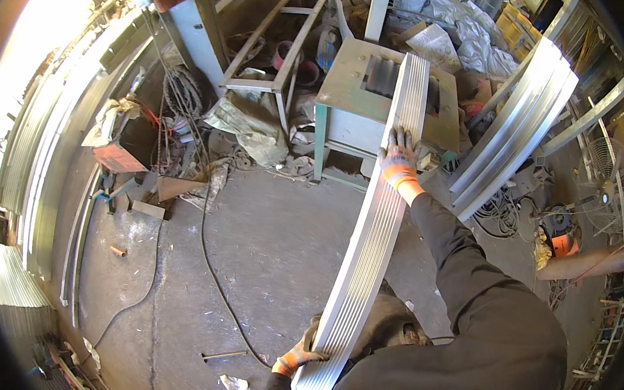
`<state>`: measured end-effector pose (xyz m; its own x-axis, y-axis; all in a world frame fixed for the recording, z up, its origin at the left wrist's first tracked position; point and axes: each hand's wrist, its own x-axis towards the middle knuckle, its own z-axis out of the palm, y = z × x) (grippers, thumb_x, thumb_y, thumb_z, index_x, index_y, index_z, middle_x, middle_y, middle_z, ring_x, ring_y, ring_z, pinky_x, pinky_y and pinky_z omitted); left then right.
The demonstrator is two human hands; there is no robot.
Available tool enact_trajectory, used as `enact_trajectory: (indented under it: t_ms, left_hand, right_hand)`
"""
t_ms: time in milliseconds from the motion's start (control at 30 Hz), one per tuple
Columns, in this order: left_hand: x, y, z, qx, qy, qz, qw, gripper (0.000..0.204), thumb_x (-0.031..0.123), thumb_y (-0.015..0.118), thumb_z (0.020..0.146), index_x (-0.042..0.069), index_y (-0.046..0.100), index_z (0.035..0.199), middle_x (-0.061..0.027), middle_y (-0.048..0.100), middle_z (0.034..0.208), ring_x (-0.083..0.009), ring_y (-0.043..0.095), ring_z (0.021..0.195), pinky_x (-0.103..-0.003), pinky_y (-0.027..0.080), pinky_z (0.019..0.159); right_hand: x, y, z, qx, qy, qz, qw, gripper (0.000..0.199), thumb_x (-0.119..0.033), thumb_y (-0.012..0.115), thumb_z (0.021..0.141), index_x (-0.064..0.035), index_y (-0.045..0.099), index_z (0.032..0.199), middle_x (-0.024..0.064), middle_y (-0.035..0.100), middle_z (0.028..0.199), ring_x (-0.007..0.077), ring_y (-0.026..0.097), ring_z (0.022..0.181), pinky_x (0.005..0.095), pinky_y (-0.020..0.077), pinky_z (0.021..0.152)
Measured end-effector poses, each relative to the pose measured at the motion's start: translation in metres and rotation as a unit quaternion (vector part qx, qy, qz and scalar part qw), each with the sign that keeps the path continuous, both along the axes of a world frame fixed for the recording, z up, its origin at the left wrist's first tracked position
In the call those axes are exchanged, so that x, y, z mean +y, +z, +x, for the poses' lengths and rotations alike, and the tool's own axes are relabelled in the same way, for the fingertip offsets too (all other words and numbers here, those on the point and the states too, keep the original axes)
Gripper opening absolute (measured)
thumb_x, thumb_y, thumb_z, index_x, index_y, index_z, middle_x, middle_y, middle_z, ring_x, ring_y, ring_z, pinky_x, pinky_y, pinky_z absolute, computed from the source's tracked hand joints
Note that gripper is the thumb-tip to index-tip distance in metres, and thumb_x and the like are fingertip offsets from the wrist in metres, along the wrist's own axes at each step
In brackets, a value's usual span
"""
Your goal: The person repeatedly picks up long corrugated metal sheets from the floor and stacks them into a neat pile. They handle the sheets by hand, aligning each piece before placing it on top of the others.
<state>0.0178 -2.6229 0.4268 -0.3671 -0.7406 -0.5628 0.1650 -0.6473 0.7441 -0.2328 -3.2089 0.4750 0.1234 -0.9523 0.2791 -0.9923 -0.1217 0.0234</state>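
A long ribbed sheet-metal panel (369,253) slants across in front of me, from the lower middle up to a green-framed metal machine (340,90), where its far end lies over the top. My left hand (302,352), in an orange and grey glove, grips the panel's left edge near its close end, fingers partly hidden by it. Farther up, my right hand (400,160), in a similar glove, presses on the ribbed face with its fingers stretched out flat. Below the panel, a dark rounded object (384,321) is partly hidden.
Bent shiny metal sheets (515,124) lean right of the machine. A wire-caged fan (606,186) and a rusty cylinder (585,265) stand farther right. A black cable (216,279) crosses the floor. Scrap and a reddish box (120,157) lie at the left back; long metal profiles line the left.
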Motion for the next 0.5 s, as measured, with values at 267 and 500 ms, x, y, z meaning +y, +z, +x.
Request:
enact_trajectory:
  t_ms: [267,500]
  left_hand:
    - [0.055,0.037,-0.003,-0.128,0.016,-0.046,0.991,0.138,0.035,0.107,0.068,0.002,0.028,0.176,-0.0223,0.047,0.171,-0.0315,0.043,0.159,-0.044,0.035,0.132]
    - [0.021,0.064,-0.044,-0.466,-0.062,-0.102,0.876,0.143,0.054,0.106,0.064,0.003,0.031,0.175,-0.0322,0.057,0.148,-0.0484,0.059,0.141,-0.057,0.051,0.120]
  right_hand:
    - [0.083,0.031,-0.015,-0.149,-0.019,0.076,0.986,0.104,-0.060,0.074,0.097,-0.0095,0.031,0.177,0.0210,0.033,0.182,0.0436,0.028,0.169,0.0654,0.0258,0.134]
    - [0.090,-0.014,-0.067,-0.704,-0.083,0.147,0.690,0.103,-0.048,0.081,0.101,0.0016,0.031,0.176,0.0196,0.053,0.168,0.0273,0.052,0.152,0.0381,0.0418,0.126]
